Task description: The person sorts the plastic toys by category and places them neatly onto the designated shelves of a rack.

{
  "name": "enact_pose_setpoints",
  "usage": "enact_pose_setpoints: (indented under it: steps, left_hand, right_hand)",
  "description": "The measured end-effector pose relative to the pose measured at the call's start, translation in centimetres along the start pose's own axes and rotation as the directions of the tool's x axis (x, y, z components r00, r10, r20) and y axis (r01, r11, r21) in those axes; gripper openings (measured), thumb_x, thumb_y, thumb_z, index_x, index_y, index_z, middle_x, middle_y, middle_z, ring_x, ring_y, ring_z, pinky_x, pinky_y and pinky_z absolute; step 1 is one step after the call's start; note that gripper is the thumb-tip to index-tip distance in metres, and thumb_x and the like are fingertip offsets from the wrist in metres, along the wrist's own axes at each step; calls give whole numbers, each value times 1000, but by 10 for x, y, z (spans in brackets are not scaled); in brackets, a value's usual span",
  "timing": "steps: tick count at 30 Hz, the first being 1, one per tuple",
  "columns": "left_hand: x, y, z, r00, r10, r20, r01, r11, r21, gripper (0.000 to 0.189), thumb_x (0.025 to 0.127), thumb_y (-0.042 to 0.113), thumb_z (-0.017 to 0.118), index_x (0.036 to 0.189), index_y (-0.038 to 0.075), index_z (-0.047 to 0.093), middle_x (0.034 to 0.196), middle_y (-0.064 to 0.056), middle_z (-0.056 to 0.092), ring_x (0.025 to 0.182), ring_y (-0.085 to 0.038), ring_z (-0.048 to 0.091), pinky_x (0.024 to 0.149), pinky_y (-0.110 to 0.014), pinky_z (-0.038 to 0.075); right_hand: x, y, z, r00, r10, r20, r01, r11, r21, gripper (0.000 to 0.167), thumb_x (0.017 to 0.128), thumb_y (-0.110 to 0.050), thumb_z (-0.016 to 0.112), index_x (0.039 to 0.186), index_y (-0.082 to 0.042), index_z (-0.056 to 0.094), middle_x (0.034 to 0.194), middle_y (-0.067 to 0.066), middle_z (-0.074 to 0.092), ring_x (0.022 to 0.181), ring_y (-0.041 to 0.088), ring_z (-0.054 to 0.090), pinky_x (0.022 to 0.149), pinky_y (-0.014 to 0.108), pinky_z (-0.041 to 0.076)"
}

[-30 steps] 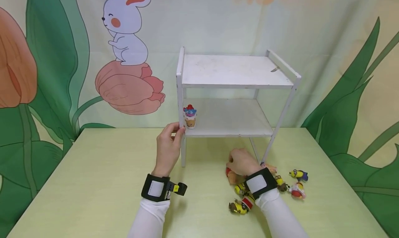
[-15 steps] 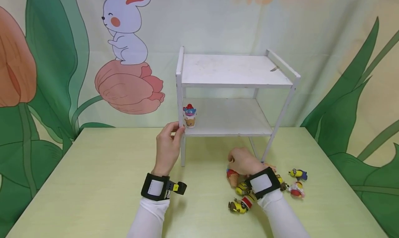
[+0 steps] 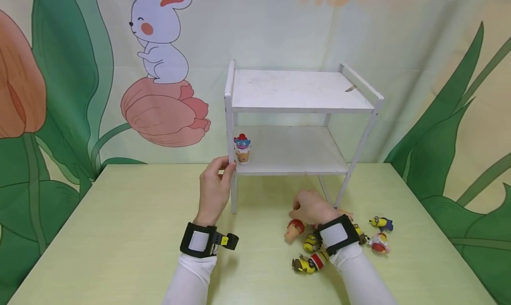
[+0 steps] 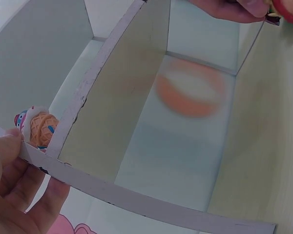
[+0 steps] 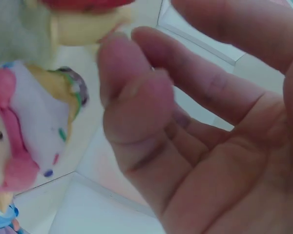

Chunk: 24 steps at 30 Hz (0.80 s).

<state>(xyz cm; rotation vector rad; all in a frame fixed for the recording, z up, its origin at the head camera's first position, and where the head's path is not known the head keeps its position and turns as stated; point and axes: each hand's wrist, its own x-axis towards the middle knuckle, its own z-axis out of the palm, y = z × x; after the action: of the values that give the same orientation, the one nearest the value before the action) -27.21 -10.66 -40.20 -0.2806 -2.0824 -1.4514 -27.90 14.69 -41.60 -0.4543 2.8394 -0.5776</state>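
My left hand grips the left front post of a small white two-tier shelf, thumb on one side and fingers on the other. An ice-cream-cone toy figure with a blue face and red top stands on the lower tier beside that post. In front of the shelf, my right hand is low over the table with curled fingers at a red-topped toy figure. In the right wrist view, fingertips are right at its blurred pale body. A pink-faced toy figure is close beside them.
Several toy figures lie around my right wrist: a yellow one, a yellow-and-blue one and a red-and-white one. The shelf's right front leg is just beyond my right hand. Behind the table hangs a printed backdrop.
The red-topped figure has turned at my right fingertips, its lower end now pointing toward the lower left. My left hand keeps its grip on the post.
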Motion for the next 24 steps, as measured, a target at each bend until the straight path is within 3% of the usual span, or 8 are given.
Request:
enact_pose_setpoints:
  steps: [9, 13, 18, 24]
  left_hand:
    - [1, 1, 0, 1000, 8, 1, -8, 1000, -2, 24, 98, 13, 59, 116, -1, 65, 107, -10, 66, 95, -21, 59, 74, -35, 52]
    - [1, 2, 0, 1000, 11, 1, -11, 1000, 2, 24, 98, 13, 60, 116, -2, 64, 107, -11, 66, 95, -21, 59, 74, -35, 52]
    - [1, 2, -1, 1000, 15, -1, -15, 1000, 2, 24, 98, 12, 60, 116, -2, 65, 106, -11, 65, 95, -21, 59, 74, -35, 52]
    - [0, 2, -1, 1000, 16, -3, -16, 1000, -2, 23, 98, 12, 60, 116, -2, 65, 106, -11, 65, 94, -21, 59, 73, -35, 52]
  right_hand:
    - [0, 1, 3, 999, -8, 32, 10, 999, -53, 29, 92, -28, 69, 70, -10, 66, 57, -3, 51, 48, 12, 45, 45, 25, 36]
    - [-2, 1, 2, 995, -31, 95, 37, 997, -61, 25, 91, -33, 70, 86, -9, 72, 65, -4, 58, 51, 11, 50, 50, 26, 41]
    - [-3, 1, 1, 985, -25, 173, 26, 1000, 0, 30, 82, -21, 79, 107, -8, 69, 88, 1, 62, 58, 14, 58, 55, 27, 47]
    - [-2, 1, 1, 983, -7, 184, 2, 1000, 29, 28, 80, -9, 78, 105, -9, 65, 90, 3, 58, 56, 12, 56, 50, 25, 46]
